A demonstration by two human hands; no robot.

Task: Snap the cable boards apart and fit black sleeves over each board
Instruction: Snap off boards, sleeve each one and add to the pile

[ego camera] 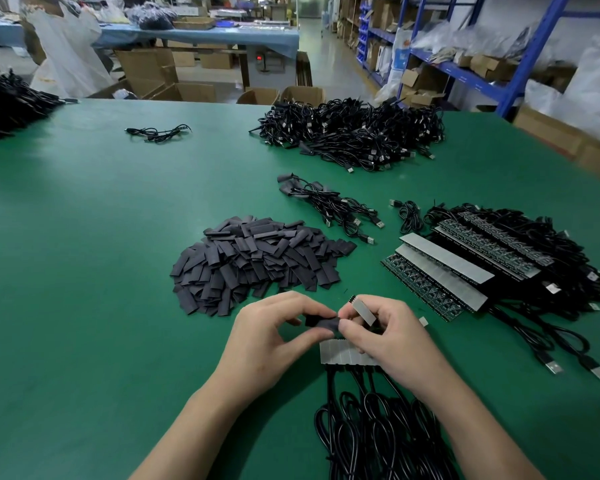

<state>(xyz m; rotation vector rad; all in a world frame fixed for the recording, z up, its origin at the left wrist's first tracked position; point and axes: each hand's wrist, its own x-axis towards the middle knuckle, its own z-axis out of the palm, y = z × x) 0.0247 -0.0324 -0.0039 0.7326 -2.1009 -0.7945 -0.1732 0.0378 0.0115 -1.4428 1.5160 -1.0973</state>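
My left hand [269, 337] pinches a black sleeve [321, 323] between thumb and fingers, just above the green table. My right hand [390, 332] grips a small single board [363, 310] with a grey strip on its face; its end meets the sleeve's mouth. Beneath my hands lies a joined strip of cable boards [342, 353] with black cables [371, 431] running toward me. A heap of loose black sleeves [257, 261] sits just beyond my left hand.
Stacked board strips with cables [465, 268] lie at the right. A small bundle of sleeved cables [329, 204] and a big cable pile [354, 133] sit farther back. One loose cable [158, 132] lies far left; another dark heap [4, 102] fills the left edge.
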